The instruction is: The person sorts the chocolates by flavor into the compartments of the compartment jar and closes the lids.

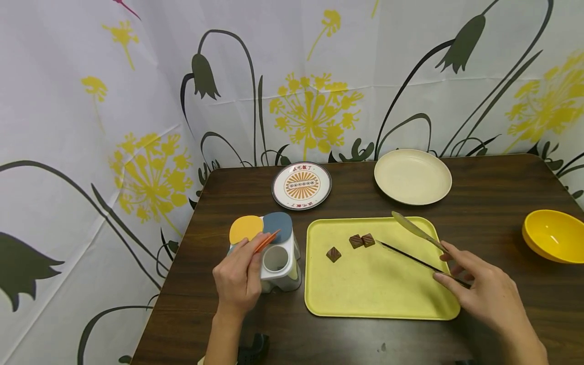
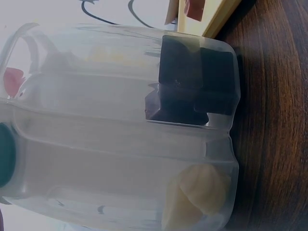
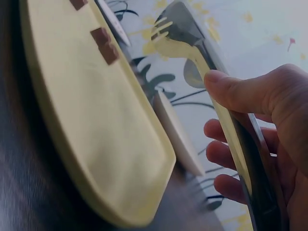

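In the head view my left hand (image 1: 237, 279) pinches a small orange lid (image 1: 266, 241), tilted up beside an uncovered round opening in a multi-compartment storage container (image 1: 292, 278). Yellow and blue lids cover other compartments. The left wrist view shows its clear wall, with dark pieces (image 2: 180, 79) and pale pieces (image 2: 202, 190) inside. My right hand (image 1: 488, 291) holds metal serving tongs (image 1: 417, 230), their arms spread and one end fork-shaped. Nothing is between the tips, which hang over a yellow tray (image 1: 378, 289). Three brown chocolates (image 1: 333, 254) lie on that tray, two of them touching.
Behind the container stands a round patterned plate (image 1: 302, 186). A cream plate (image 1: 412, 177) is at the back right, and a yellow bowl (image 1: 554, 235) sits at the far right. A flower-printed curtain (image 1: 310, 61) hangs behind the dark wooden table (image 1: 191, 284).
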`<state>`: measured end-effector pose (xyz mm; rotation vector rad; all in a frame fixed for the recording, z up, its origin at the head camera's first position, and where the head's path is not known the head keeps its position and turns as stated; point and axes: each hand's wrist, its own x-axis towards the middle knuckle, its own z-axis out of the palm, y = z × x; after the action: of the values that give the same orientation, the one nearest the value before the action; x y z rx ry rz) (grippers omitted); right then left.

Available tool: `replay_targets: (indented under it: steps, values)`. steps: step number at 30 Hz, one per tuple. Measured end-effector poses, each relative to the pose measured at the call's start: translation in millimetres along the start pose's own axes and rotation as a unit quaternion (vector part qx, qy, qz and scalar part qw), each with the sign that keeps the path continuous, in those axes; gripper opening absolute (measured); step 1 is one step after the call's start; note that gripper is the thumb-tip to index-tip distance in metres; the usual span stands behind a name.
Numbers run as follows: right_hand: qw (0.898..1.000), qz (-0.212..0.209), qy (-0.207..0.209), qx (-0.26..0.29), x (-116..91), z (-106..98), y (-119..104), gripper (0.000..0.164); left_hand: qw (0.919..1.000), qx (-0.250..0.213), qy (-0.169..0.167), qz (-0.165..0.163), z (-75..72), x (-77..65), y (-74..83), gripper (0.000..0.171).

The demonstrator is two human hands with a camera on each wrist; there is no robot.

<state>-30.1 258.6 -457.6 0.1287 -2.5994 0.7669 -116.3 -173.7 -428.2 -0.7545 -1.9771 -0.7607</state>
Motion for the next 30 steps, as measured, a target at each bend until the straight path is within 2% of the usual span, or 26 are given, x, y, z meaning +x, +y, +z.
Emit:
replay_targets:
  steps: [7,14,18,23,26,30]
  values:
    - [0.996,0.085,-0.007,-0.025,-11,-7,14,0.065,0.9999,-0.004,0.009,0.005,1.4,1.2,0.3,0.033]
    - [0.979,0.196,-0.009,-0.052,-31,-11,28,0.07,0.9998,-0.009,0.014,0.011,1.2,3.3,1.8,0.032]
    - [0.962,0.265,0.0,-0.057,-41,-14,37,0.072,0.9998,-0.012,0.014,0.012,1.1,3.3,1.6,0.031]
    - [0.93,0.359,-0.028,-0.072,-42,-17,45,0.08,0.9998,-0.005,0.013,0.011,1.5,2.2,1.0,0.031]
    - [0.914,0.395,-0.051,-0.081,-42,-18,49,0.085,0.9998,-0.002,0.014,0.011,1.7,1.6,0.7,0.032]
    - [0.903,0.415,-0.071,-0.087,-41,-17,52,0.088,0.9998,-0.003,0.014,0.012,1.9,1.2,0.2,0.032]
